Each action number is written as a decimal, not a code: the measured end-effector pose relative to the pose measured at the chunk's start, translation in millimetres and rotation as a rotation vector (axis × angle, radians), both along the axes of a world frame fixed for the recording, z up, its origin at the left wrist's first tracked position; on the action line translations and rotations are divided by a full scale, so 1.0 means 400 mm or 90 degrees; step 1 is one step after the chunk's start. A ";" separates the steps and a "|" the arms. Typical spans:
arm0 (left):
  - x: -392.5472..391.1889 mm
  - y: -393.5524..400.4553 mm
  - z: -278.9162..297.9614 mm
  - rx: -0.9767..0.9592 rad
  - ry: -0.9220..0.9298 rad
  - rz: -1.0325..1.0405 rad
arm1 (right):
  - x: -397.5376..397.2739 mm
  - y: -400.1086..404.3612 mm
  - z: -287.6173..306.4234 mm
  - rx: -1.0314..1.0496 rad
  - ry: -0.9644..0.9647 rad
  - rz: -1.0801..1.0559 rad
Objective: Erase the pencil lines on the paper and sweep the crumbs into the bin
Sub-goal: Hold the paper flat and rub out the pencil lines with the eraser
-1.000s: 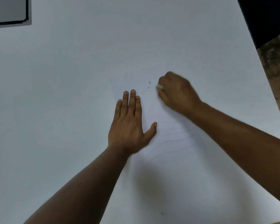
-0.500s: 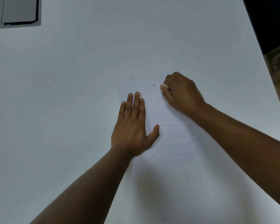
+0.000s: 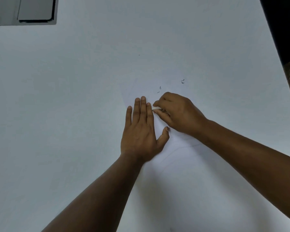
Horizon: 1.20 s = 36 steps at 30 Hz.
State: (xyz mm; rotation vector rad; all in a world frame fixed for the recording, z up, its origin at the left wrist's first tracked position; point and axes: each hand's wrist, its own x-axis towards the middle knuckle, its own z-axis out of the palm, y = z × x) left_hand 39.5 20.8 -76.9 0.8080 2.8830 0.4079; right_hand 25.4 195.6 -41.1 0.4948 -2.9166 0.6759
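A white sheet of paper [image 3: 177, 164] lies on the white table, its edges barely standing out. Faint pencil lines [image 3: 182, 147] curve across it below my hands. My left hand [image 3: 141, 131] lies flat on the paper, fingers straight, holding it down. My right hand [image 3: 176, 113] pinches a small white eraser [image 3: 156, 108] against the paper, right beside my left fingertips. Dark eraser crumbs [image 3: 182, 81] lie just beyond my hands, with two more crumbs [image 3: 159, 89] closer in.
A grey flat panel with a dark-edged rectangle [image 3: 35, 10] sits at the table's far left corner. The table's right edge [image 3: 274, 47] runs diagonally, with dark space and speckled floor beyond. No bin is in view.
My right hand has slid with the eraser to the left and toward me, ending next to my left fingertips. A new clump of crumbs shows where it had been rubbing.
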 end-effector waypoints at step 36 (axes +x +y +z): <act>-0.003 0.001 -0.007 -0.008 -0.001 -0.051 | -0.123 0.002 -0.003 0.077 0.014 -0.055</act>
